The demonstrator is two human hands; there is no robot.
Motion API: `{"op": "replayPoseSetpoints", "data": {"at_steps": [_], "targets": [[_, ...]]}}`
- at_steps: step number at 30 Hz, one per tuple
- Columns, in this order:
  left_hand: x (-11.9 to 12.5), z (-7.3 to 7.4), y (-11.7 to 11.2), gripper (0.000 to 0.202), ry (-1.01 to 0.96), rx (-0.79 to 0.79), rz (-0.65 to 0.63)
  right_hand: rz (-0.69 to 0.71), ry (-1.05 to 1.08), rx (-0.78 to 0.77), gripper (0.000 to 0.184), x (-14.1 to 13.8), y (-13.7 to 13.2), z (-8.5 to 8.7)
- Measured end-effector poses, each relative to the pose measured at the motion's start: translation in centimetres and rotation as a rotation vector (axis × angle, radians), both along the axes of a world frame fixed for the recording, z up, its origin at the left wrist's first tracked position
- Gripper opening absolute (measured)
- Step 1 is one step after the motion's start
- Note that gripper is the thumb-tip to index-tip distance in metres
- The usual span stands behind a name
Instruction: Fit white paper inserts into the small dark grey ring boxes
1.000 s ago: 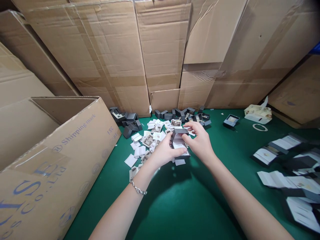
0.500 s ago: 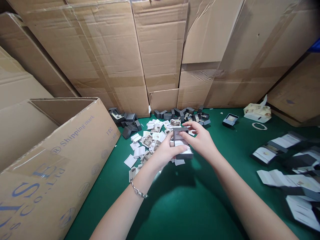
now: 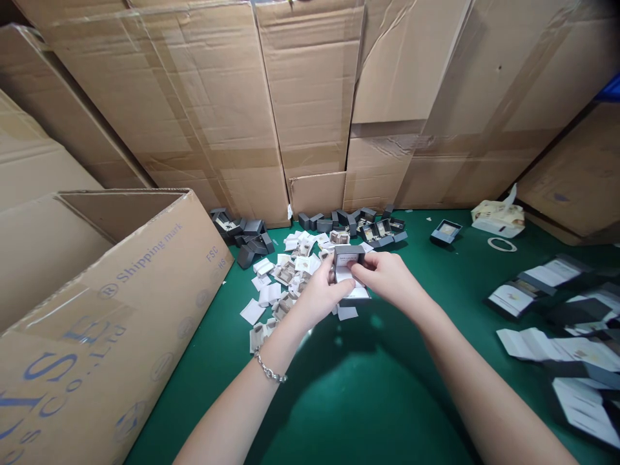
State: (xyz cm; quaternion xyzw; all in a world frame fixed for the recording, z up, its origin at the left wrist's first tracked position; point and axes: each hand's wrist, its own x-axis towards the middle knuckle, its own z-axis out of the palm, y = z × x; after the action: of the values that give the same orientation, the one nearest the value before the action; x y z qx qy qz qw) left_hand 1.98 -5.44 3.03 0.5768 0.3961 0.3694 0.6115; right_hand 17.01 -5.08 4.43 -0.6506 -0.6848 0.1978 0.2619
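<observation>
A small dark jewelry box (image 3: 357, 300) with a white lining is held open in front of me, its lid raised at the back. Around its left side my left hand (image 3: 325, 284) is closed, the thumb lying across the white inside. My right hand (image 3: 385, 270) grips the raised lid from the right, with its thumb against the inner face. Some print shows on the lid's lining. Behind and left of the box lies a heap of white and grey inserts (image 3: 285, 271), partly covered by my left hand and forearm.
Dark boxes (image 3: 254, 242) are piled at the back, along the cardboard wall (image 3: 314, 97). A large carton (image 3: 121, 310) stands at left. At right are a single open box (image 3: 445, 232), a tissue pack (image 3: 498, 218), a tape ring (image 3: 502, 245) and several open boxes (image 3: 513, 300).
My right hand's fingers have come down and closed on the lid from the right; before, they were raised and spread behind it. The box has tilted slightly.
</observation>
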Motion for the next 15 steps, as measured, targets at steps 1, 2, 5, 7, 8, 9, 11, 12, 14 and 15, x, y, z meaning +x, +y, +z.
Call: {"op": "replayPoseSetpoints", "data": {"at_steps": [1,2,5,7,8,9,11,12,14,15], "targets": [[0.07,-0.02,-0.06,0.049,0.015,0.018,0.003,-0.008,0.000,-0.007,0.031,-0.04,0.03,-0.03],[0.16,-0.04,-0.11,0.050,0.022,0.030,0.008,-0.016,0.003,-0.014,0.030,-0.07,0.06,-0.07],[0.45,-0.05,-0.22,0.053,-0.009,0.047,0.037,-0.042,0.029,-0.011,0.031,-0.17,0.11,-0.12],[0.63,0.03,-0.29,0.053,-0.058,0.043,0.066,-0.042,0.066,0.006,0.033,-0.14,0.11,-0.04],[0.71,0.07,-0.32,0.052,-0.081,0.036,0.080,-0.031,0.096,0.008,0.034,-0.07,0.10,0.03],[0.76,0.09,-0.33,0.052,-0.098,0.025,0.093,-0.011,0.135,0.002,0.035,0.04,0.09,0.11],[0.82,0.01,-0.26,0.050,-0.114,-0.001,0.119,0.039,0.218,-0.032,0.034,0.32,0.02,0.24],[0.82,-0.12,-0.17,0.049,-0.112,-0.014,0.139,0.061,0.245,-0.052,0.033,0.46,-0.02,0.26],[0.78,-0.54,0.12,0.045,-0.095,-0.027,0.189,0.090,0.248,-0.079,0.029,0.64,-0.13,0.22],[0.74,-0.78,0.30,0.043,-0.087,-0.023,0.213,0.100,0.229,-0.086,0.027,0.67,-0.19,0.17]]}}
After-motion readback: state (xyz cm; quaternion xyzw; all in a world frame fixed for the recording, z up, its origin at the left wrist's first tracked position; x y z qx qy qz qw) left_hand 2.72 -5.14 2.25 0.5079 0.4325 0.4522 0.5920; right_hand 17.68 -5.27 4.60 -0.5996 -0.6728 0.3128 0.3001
